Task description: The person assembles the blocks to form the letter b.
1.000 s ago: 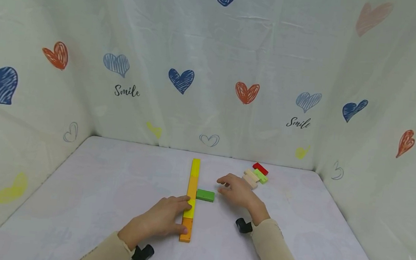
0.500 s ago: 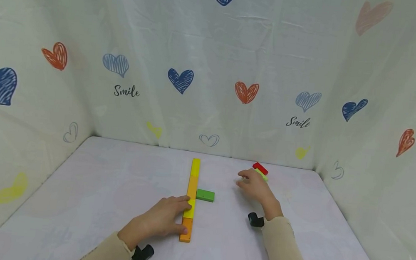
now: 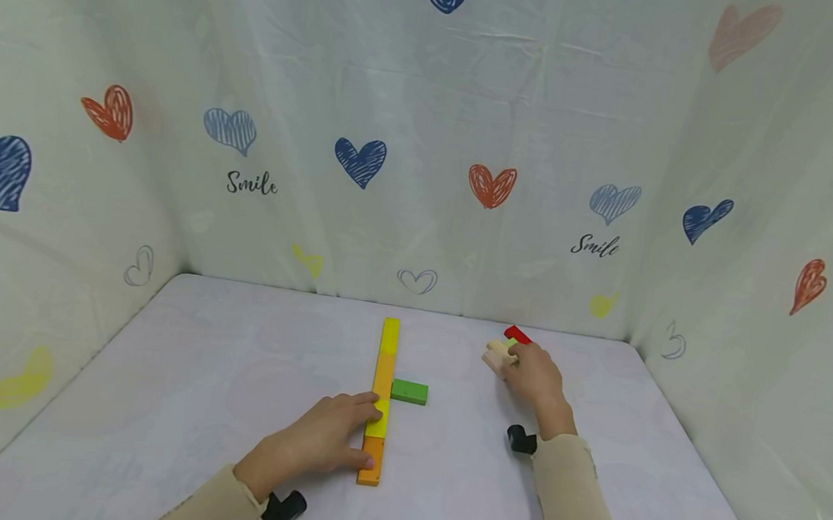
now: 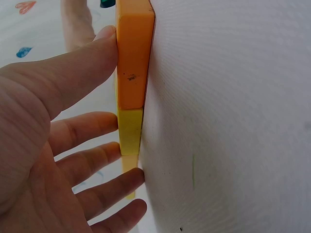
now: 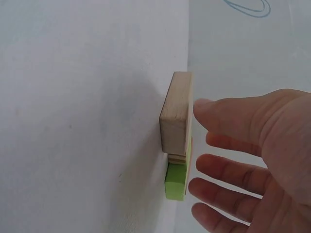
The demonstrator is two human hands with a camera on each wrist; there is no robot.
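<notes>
A straight row of yellow and orange blocks runs away from me in the head view, with an orange block [image 3: 369,475] nearest and a yellow block [image 3: 390,335] farthest. My left hand [image 3: 320,435] rests against the row's left side; in the left wrist view its thumb touches the orange block [image 4: 131,68], fingers spread along the yellow block [image 4: 130,132]. A green block [image 3: 410,392] sticks out from the row's right side. Over a small cluster reaches my right hand [image 3: 537,376], its fingers just off a plain wooden block [image 5: 175,111] and a light green block [image 5: 175,183].
Behind the right hand a red block [image 3: 517,334] lies at the back of the cluster. The white tabletop [image 3: 226,359] ends at a hanging cloth [image 3: 419,235] printed with hearts. Small black cameras [image 3: 284,509] sit at both wrists.
My right hand has moved right, away from beside the green block, to the cluster of wooden, light green and red blocks. The left hand and the row stay in place.
</notes>
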